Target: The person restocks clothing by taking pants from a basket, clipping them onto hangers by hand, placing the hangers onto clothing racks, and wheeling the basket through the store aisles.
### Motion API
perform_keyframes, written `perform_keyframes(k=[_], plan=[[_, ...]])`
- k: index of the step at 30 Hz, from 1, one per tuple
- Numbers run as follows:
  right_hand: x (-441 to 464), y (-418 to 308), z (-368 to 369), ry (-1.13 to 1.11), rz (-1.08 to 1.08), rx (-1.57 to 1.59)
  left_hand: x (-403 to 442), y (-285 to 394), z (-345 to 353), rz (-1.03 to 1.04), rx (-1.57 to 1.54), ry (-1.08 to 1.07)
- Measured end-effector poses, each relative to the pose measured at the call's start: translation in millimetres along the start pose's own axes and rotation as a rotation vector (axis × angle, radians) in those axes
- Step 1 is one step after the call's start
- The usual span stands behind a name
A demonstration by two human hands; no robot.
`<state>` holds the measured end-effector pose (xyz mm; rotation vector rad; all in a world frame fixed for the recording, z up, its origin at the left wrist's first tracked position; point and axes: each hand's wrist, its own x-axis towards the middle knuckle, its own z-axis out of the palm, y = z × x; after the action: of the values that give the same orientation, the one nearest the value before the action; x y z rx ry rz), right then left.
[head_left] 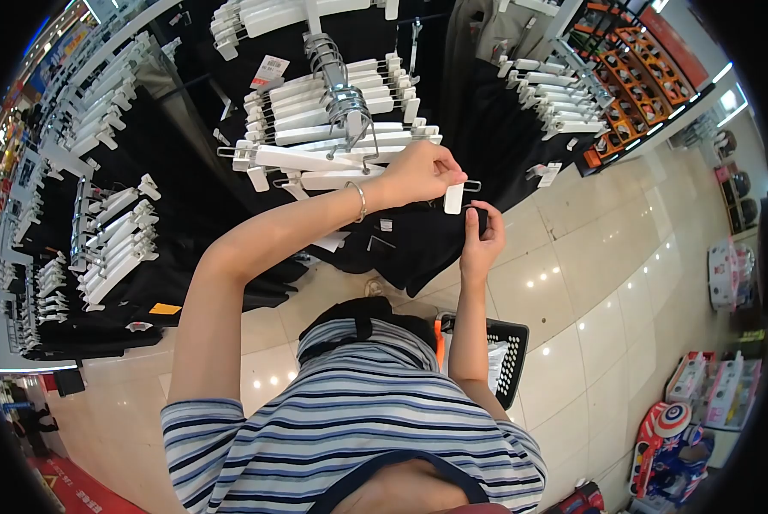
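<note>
My left hand (420,174), with a bracelet at the wrist, has its fingers closed on the end clip (454,199) of a white hanger. Just below and to the right, my right hand (484,238) pinches the upper corner of a black garment (414,248). The garment hangs down under the hanger, dark against the floor. Behind my left hand, a row of white clip hangers (341,128) hangs from metal hooks on a rack, with black clothes beneath.
More racks of white hangers stand at the left (119,244) and upper right (559,98). A black basket (511,360) is beside my right forearm. Orange shelves (637,81) are at the upper right. Boxed goods (714,390) stand along the right, past the tiled floor (564,300).
</note>
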<state>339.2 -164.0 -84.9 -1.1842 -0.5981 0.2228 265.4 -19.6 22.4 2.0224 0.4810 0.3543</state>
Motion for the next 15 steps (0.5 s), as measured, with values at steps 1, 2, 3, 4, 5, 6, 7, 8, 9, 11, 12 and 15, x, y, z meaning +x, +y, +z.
perform_keyframes(k=[1, 2, 3, 4, 5, 6, 7, 8, 9, 11, 12, 15], plan=[[-0.9, -0.2, -0.7, -0.013, -0.023, -0.025, 0.3, -1.0, 0.7, 0.002, -0.001, 0.007], [-1.5, -0.5, -1.4, -0.025, -0.049, -0.049, 1.3, -2.6, 1.3, 0.007, 0.0, 0.014], [-2.1, -0.8, -2.3, -0.038, -0.074, -0.073, 1.8, -3.2, 1.7, 0.011, -0.001, 0.02], [-3.0, -0.5, -3.4, -0.046, -0.067, -0.066, 1.7, -3.4, 1.7, 0.011, -0.009, 0.014], [-3.7, -0.3, -4.6, -0.055, -0.06, -0.059, 1.6, -3.1, 1.5, 0.01, -0.016, 0.007], [-3.9, -0.6, -4.6, -0.063, -0.053, -0.05, 1.5, -2.7, 0.9, 0.011, -0.023, 0.001], [-4.0, -1.4, -3.9, -0.057, -0.023, -0.032, 1.1, -2.3, 0.4, 0.014, -0.04, -0.007], [-4.2, -2.9, -2.6, -0.05, 0.007, -0.014, 0.7, -1.8, 0.0, 0.017, -0.058, -0.015], [-4.2, -4.9, -1.0, -0.044, 0.036, 0.004, 0.5, -1.9, 0.1, 0.022, -0.075, -0.023], [-1.7, -13.0, 5.2, 0.041, -0.045, -0.072, 1.7, -6.0, 1.7, 0.004, -0.072, -0.033], [-0.3, -18.5, 9.5, 0.083, -0.084, -0.111, 1.3, -4.2, 1.2, -0.007, -0.072, -0.038], [5.1, -30.9, 27.6, 0.187, -0.115, -0.169, -2.5, 0.2, -2.8, -0.003, -0.052, -0.048]])
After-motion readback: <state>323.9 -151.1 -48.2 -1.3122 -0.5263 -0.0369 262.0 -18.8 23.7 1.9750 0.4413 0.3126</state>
